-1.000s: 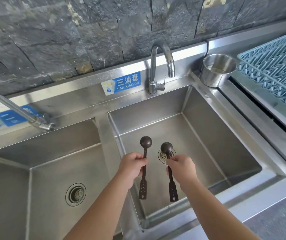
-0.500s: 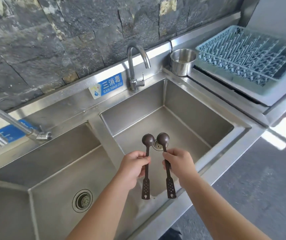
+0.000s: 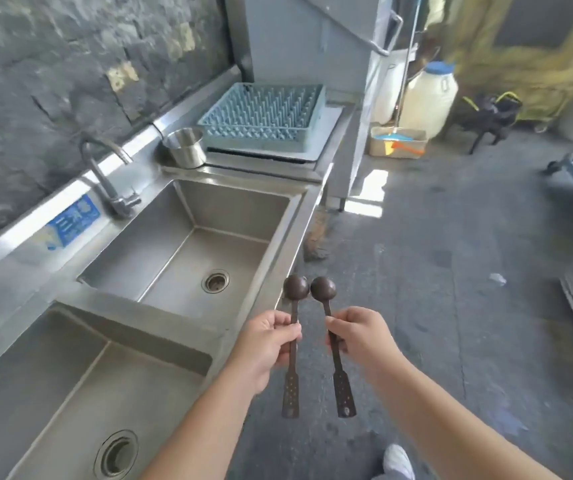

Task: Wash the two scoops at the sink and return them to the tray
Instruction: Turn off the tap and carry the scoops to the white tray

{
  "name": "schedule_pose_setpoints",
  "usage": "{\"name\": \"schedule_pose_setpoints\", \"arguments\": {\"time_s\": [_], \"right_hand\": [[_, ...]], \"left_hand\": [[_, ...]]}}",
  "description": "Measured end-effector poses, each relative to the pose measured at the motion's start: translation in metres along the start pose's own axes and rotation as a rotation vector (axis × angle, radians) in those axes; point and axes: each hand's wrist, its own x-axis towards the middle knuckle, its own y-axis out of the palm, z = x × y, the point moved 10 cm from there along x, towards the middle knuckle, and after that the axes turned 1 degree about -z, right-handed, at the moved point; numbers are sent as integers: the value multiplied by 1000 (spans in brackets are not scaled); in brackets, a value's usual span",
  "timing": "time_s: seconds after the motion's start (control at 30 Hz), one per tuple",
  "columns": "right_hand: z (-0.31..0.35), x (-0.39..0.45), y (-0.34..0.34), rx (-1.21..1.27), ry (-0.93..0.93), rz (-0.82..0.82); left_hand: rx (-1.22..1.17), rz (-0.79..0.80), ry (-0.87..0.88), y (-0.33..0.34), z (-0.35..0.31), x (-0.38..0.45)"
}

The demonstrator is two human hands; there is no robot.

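Pinched mid-handle, one dark scoop (image 3: 291, 344) is held closed in the left hand (image 3: 267, 344) and one (image 3: 334, 344) in the right hand (image 3: 359, 341), right of the sink (image 3: 278, 237); judged light, stiff, possibly slippery.

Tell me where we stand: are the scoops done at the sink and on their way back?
Seemingly done: both scoops are out of the right basin, held over the floor just past the sink's front edge; no water runs from the faucet. Whether they were actually washed cannot be told. In hand: the left hand grips one scoop, the right hand the other scoop. Left: setting both on the tray, which is not visible.
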Motion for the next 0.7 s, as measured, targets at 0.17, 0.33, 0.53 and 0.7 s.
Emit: {"name": "schedule_pose_setpoints", "arguments": {"time_s": [0.17,0.33,0.53,0.7], "right_hand": [[-38,-58,-116,149,23,-215],[-85,-139,-246,261,31,-465],[-167,-275,-402,471,71,-722],[-247,-404,-519,669,86,-975]], "left_hand": [[147,233,29,118,0,-33],[248,470,41,263,18,-86],[349,783,35,452,74,-194],[397,1014,-24,599,138,-305]]}}
